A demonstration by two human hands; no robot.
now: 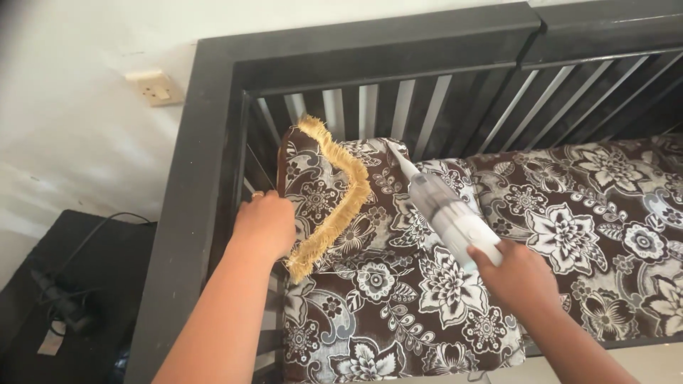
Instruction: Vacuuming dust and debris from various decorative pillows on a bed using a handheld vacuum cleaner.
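Fringed pillow [320, 192] leans against dark slats [370, 110], blocking the handheld vacuum [445, 206]

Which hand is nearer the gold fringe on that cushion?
Left. The left hand grips the cushion's edge right beside the gold fringe; the right hand holds a white handheld vacuum farther right.

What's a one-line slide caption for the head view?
Right hand points a white handheld vacuum at a floral sofa cushion while the left hand grips a fringed pillow.
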